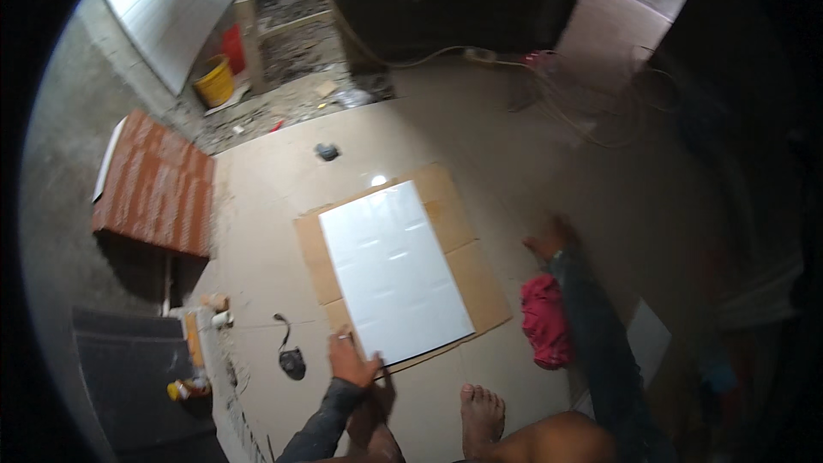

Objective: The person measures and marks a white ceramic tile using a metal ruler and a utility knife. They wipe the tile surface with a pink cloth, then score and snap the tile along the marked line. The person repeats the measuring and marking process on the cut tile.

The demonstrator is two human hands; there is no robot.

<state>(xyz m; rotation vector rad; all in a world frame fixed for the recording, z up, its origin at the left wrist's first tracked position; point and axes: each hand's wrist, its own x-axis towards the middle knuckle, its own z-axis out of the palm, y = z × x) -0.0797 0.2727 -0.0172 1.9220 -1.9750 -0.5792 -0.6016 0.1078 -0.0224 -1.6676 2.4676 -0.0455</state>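
Note:
A glossy white tile (390, 279) with a wavy raised pattern lies on a flattened sheet of brown cardboard (446, 206) on the floor. My left hand (353, 362) rests by the tile's near left corner, fingers spread, its thumb close to the edge. Whether it touches the tile or just the cardboard I cannot make out. Off to the right, my right hand (550, 238) is low over the floor with its fingers stretched out and nothing in them. A crumpled pink-red cloth (545, 321) lies beside my right forearm.
Beige floor tiles (266, 171) surround the cardboard. A small dark object with a cord (291, 363) lies left of my left hand; another dark piece (327, 152) sits beyond. A leaning red-brown printed panel (159, 184), a yellow bucket (214, 81), a wooden frame (249, 39) and cables (557, 90) stand or lie farther off.

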